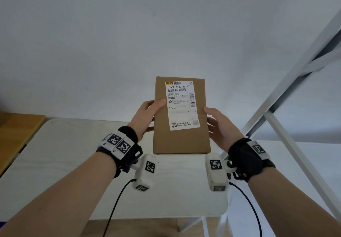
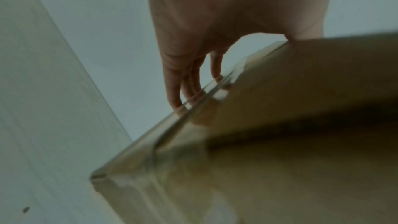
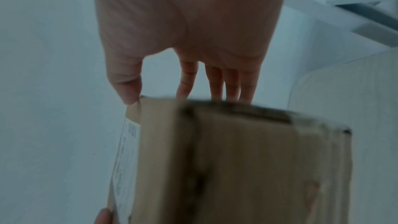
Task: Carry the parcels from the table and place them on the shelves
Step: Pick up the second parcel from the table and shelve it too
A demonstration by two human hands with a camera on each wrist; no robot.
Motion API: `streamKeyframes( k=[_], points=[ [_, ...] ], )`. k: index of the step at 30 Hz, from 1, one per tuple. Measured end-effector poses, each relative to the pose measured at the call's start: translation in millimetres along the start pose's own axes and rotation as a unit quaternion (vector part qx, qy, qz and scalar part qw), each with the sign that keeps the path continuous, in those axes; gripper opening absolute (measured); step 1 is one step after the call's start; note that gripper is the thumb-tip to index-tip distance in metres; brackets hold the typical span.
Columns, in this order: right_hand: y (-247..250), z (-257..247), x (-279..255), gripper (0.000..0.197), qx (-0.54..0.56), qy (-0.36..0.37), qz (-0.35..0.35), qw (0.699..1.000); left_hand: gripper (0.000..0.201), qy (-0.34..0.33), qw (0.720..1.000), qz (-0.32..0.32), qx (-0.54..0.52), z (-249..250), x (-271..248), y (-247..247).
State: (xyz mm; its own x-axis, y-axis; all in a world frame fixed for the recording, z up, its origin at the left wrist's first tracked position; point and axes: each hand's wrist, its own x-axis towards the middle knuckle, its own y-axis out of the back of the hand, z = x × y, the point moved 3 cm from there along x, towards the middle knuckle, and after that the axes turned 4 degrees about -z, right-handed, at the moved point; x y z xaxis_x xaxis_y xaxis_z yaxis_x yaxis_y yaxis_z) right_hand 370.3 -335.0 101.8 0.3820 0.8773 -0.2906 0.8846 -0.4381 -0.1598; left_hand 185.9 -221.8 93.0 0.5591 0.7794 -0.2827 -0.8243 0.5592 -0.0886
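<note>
A brown cardboard parcel [image 1: 181, 137] with a white shipping label hangs in the air above the table, held between both hands. My left hand [image 1: 147, 116] grips its left edge, thumb on the label face and fingers behind. My right hand [image 1: 219, 126] grips the right edge the same way. In the left wrist view the fingers [image 2: 176, 94] wrap under the taped parcel [image 2: 280, 125]. In the right wrist view the thumb and fingers [image 3: 215, 83] clasp the parcel [image 3: 237, 159] at its far end.
A pale table [image 1: 55, 162] lies below the parcel, its front edge near me. A white metal shelf frame [image 1: 287, 92] with slanted bars rises at the right. A wooden surface [image 1: 16, 131] sits at the far left. A plain wall fills the background.
</note>
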Motion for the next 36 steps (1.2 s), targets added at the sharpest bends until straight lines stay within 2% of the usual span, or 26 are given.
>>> streamKeyframes(
  k=[3, 8, 11, 14, 18, 20, 22, 25, 30, 33, 36],
  points=[
    [7, 5, -16, 0.044, 0.014, 0.008, 0.018, 1.000, 0.059, -0.009, 1.000, 0.002, -0.008, -4, -9, -11],
    [15, 9, -49, 0.023, 0.022, 0.017, 0.028, 0.999, 0.063, -0.018, 1.000, -0.003, -0.007, -12, -32, -26],
    [19, 8, -70, 0.021, 0.022, 0.029, 0.026, 0.999, 0.063, -0.029, 1.000, -0.002, -0.008, -12, -51, -34],
    [24, 6, -94, 0.028, 0.023, 0.046, 0.025, 0.998, 0.060, -0.045, 0.999, 0.002, -0.010, -8, -75, -44],
    [34, 8, -136, 0.058, 0.027, 0.071, 0.015, 0.997, 0.059, -0.075, 0.997, 0.001, -0.004, -8, -117, -66],
    [42, 13, -164, 0.063, 0.026, 0.076, 0.004, 0.997, 0.057, -0.095, 0.996, -0.001, 0.001, -12, -142, -80],
    [53, 21, -194, 0.048, 0.020, 0.079, -0.017, 0.997, 0.060, -0.106, 0.994, -0.002, 0.000, -19, -168, -95],
    [73, 32, -241, 0.024, 0.024, 0.093, -0.043, 0.994, 0.082, -0.124, 0.992, -0.024, 0.002, -28, -206, -117],
    [100, 31, -316, 0.024, 0.027, 0.145, -0.068, 0.987, 0.093, -0.184, 0.982, -0.053, 0.010, -30, -268, -158],
    [122, 22, -362, 0.016, 0.019, 0.192, -0.064, 0.979, 0.084, -0.232, 0.970, -0.074, 0.017, -22, -303, -189],
    [151, 10, -403, 0.022, 0.030, 0.226, -0.030, 0.973, 0.080, -0.266, 0.958, -0.106, 0.030, -12, -330, -231]
  ],
)
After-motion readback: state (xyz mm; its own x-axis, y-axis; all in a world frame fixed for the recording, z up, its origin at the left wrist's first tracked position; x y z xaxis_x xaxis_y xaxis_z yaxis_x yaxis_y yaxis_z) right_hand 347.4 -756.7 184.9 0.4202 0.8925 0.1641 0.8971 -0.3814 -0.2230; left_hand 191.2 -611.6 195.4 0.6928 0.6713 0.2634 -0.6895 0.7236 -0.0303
